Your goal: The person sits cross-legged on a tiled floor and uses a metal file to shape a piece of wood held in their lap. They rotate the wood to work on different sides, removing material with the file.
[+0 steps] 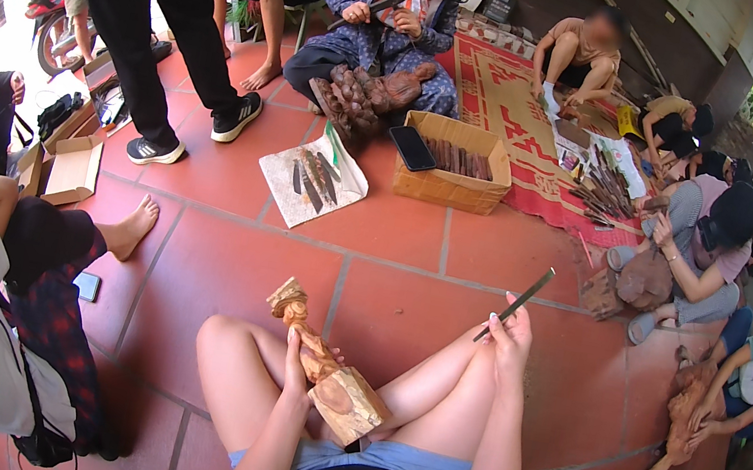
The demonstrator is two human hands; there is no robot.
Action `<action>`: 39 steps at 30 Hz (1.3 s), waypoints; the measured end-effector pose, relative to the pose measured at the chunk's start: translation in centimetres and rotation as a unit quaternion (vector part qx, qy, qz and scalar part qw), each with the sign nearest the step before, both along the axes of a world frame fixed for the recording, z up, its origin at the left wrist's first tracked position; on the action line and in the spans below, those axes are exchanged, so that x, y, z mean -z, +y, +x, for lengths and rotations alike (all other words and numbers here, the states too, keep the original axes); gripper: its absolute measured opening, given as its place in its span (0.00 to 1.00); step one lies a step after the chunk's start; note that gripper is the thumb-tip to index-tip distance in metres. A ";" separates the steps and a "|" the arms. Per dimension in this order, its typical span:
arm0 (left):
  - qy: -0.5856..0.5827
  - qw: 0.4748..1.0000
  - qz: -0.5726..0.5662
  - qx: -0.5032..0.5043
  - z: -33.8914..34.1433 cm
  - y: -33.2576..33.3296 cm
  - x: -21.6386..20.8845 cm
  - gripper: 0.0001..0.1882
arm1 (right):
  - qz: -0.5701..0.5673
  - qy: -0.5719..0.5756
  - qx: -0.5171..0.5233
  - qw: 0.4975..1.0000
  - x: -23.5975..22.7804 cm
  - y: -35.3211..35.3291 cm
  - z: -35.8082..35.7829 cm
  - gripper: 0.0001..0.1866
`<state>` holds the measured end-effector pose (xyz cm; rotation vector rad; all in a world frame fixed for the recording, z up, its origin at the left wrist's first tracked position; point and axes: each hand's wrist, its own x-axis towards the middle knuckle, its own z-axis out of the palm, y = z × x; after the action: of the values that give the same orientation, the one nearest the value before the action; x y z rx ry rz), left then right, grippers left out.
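Note:
A light-brown carved wooden figure (313,356) leans across my lap, its slim carved top pointing up and left and its blocky base toward me. My left hand (295,373) is closed around the figure's side, above the base. Over my right knee, my right hand (509,343) grips a slim, flat, dark metal tool (531,293) near its lower end; whether it is a file or a chisel I cannot tell. The tool slants up to the right, apart from the figure.
Ahead are a cardboard box (448,194) of wooden-handled tools with a phone (412,148) on its rim, and a white sheet (275,198) bearing several blades. People sit around me, some holding dark carvings (369,99). A red mat (501,87) lies behind; another phone (87,286) lies left.

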<state>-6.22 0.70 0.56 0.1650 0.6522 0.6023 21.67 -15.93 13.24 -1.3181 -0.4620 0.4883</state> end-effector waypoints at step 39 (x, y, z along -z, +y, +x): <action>0.317 0.818 0.477 -0.059 5.4 0.4 -8.3 0.37 | 0.028 0.078 0.080 0.993 9.0 0.9 4.9 0.15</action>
<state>-0.82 1.08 8.85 1.3266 0.9550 0.9724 26.61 -15.02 4.21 -1.2413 -0.2363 0.4387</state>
